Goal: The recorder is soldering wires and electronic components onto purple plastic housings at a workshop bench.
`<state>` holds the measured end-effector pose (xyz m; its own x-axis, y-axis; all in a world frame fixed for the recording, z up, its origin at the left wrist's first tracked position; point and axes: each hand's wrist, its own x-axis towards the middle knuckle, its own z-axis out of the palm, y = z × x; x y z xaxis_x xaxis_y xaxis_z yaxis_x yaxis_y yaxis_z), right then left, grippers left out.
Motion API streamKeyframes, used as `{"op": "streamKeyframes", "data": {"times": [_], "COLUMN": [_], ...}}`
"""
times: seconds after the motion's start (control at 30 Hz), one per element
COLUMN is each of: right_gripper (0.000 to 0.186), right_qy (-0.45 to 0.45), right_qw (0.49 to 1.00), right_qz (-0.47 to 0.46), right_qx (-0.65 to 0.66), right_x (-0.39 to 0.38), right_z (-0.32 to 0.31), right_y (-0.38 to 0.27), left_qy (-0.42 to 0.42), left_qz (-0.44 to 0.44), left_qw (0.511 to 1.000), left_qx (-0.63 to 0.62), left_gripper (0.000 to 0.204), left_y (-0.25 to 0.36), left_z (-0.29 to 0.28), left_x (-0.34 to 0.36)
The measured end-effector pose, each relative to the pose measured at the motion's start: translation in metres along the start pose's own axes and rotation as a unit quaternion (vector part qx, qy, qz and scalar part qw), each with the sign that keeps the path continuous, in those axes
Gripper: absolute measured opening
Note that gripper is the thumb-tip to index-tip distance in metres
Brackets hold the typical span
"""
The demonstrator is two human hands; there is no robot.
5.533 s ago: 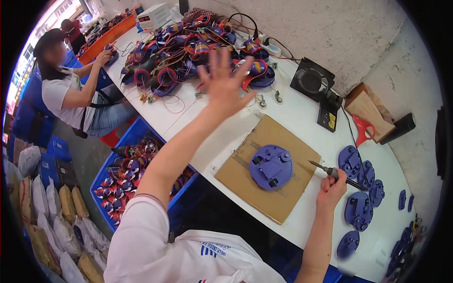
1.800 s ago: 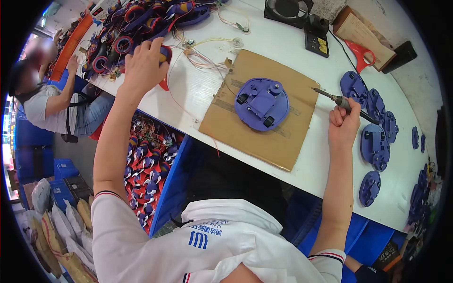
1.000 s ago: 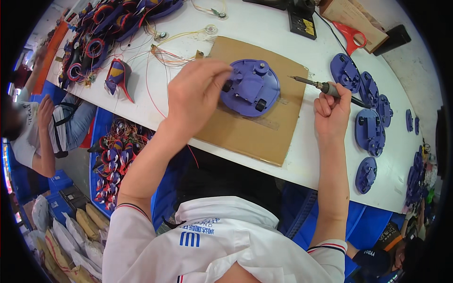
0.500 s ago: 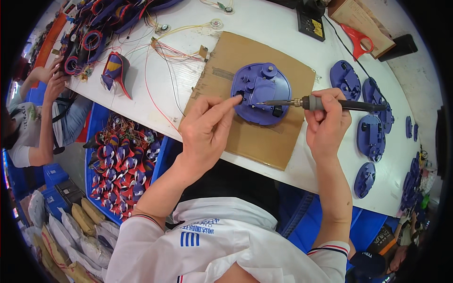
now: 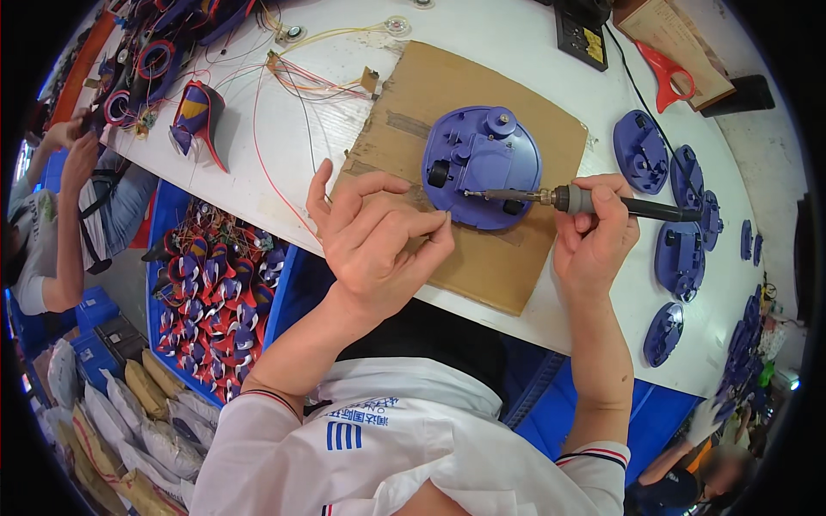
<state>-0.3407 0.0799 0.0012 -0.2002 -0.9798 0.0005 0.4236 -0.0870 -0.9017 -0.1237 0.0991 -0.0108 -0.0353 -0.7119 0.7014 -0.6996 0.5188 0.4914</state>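
Observation:
A rounded purple plastic base [image 5: 503, 159], with small black wheels and a round boss, lies on a brown cardboard sheet [image 5: 396, 103]. My right hand [image 5: 594, 228] is closed around the handle of a soldering iron [image 5: 564, 199]. Its metal tip points left and lies over the base, near the raised middle part; contact cannot be made out. At the near left rim of the base, my left hand [image 5: 379, 236] pinches thumb and forefinger together, the other fingers raised and spread. Whatever may be between those fingertips is too small or hidden to tell.
Several purple bases [image 5: 641, 150] lie on the right of the white table [image 5: 344, 34]. Wired parts [image 5: 369, 80] and a red-and-purple shell [image 5: 196, 120] are at left. A blue bin [image 5: 280, 292] holds more shells. Red-handled scissors [image 5: 667, 77] lie far right. Another person [image 5: 64, 232] works at left.
My left hand has drawn back from the black wheel to the base's near rim, its outer fingers spreading. The iron remains over the base, slightly lower in view.

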Motion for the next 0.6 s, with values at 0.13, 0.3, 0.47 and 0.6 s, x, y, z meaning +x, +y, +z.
{"op": "streamKeyframes", "data": {"times": [0.13,0.3,0.47,0.6], "right_gripper": [0.019,0.019,0.021,0.021], "right_qy": [-0.002,0.001,-0.013,-0.019], "right_qw": [1.000,1.000,0.999,0.999], "right_qz": [0.000,0.004,0.002,-0.001], "right_qx": [-0.003,-0.001,-0.029,-0.035], "right_x": [0.0007,-0.0004,0.0000,-0.0005], "right_z": [0.0007,0.0007,-0.0021,-0.0023], "right_y": [0.0010,0.0011,0.0025,0.0035], "left_qy": [0.003,-0.008,-0.032,-0.025], "left_qz": [0.001,-0.014,-0.088,-0.074], "left_qw": [1.000,1.000,0.995,0.997], "left_qx": [-0.002,-0.004,-0.035,-0.019], "left_gripper": [0.022,0.021,0.021,0.022], "left_y": [-0.0021,-0.0010,-0.0004,-0.0017], "left_z": [-0.0014,-0.0019,-0.0028,0.0003], "left_x": [-0.0024,-0.0015,-0.0010,-0.0016]}}
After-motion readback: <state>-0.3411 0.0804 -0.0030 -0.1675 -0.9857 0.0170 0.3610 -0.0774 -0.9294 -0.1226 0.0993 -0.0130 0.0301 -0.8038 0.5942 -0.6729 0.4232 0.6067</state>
